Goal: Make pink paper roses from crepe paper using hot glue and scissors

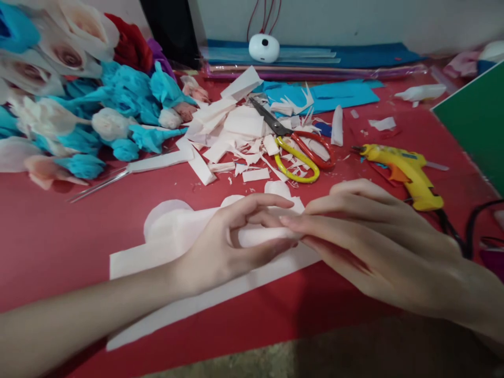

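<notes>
Between my two hands is a small white paper piece (262, 237), curved like a petal. My left hand (232, 241) curls round it, thumb below and fingers above. The fingertips of my right hand (366, 236) pinch its right end, close to the left fingertips. Underneath, on the red table, lies a long white paper strip (165, 317). Rounded white paper petals (165, 215) rest behind my left hand, partly hidden by it. Exactly how the held piece is folded at the fingertips is hidden.
Scissors (281, 128) with red and yellow handles lie on white paper scraps (236, 126). A yellow glue gun (405, 168) rests at the right, its cable trailing near my right hand. Paper flowers (129, 86) crowd the left back. A green board (476, 121) stands at the right.
</notes>
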`<move>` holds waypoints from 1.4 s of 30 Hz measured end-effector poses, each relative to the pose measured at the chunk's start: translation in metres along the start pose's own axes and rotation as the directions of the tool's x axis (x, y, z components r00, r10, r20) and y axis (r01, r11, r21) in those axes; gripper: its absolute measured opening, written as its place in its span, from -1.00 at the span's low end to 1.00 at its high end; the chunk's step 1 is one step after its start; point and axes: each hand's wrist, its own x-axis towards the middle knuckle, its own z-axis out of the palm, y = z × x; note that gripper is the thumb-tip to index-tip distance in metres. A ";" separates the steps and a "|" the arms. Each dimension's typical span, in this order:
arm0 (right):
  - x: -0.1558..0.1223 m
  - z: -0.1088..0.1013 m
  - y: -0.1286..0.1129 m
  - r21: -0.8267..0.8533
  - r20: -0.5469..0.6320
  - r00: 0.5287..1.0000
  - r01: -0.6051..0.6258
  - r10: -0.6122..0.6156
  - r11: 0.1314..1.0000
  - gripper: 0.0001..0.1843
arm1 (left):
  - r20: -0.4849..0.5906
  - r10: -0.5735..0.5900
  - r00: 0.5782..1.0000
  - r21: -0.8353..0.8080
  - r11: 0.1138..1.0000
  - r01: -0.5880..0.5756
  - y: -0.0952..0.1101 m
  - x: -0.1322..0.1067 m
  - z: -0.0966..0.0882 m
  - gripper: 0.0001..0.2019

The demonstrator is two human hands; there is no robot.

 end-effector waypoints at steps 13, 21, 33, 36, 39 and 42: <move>0.002 0.000 -0.003 -0.050 -0.077 0.994 0.076 -0.080 0.996 -0.80 | -0.007 -0.029 1.000 -0.047 0.998 0.029 -0.001 -0.001 -0.001 -0.71; 0.006 -0.004 -0.002 -0.023 -0.054 0.980 0.188 -0.189 0.982 -0.76 | -0.011 -0.040 0.999 -0.146 0.989 0.038 0.001 0.000 0.000 -0.75; 0.000 0.004 -0.001 -0.009 -0.128 0.988 0.089 -0.089 0.996 -0.66 | -0.042 -0.024 0.999 -0.046 0.999 0.022 0.002 0.000 0.000 -0.72; 0.003 0.001 -0.002 0.009 -0.111 0.992 0.066 -0.064 0.998 -0.74 | -0.046 -0.036 0.998 -0.067 0.997 0.033 0.002 0.000 0.000 -0.72; 0.006 -0.001 -0.004 0.081 -0.080 0.994 0.077 -0.070 0.994 -0.80 | -0.018 -0.045 0.999 -0.134 0.990 0.043 0.003 0.000 0.001 -0.73; 0.007 -0.002 -0.005 0.210 -0.055 0.998 0.008 0.004 0.978 -0.73 | -0.001 -0.055 0.998 -0.167 0.984 0.054 0.002 -0.002 0.002 -0.77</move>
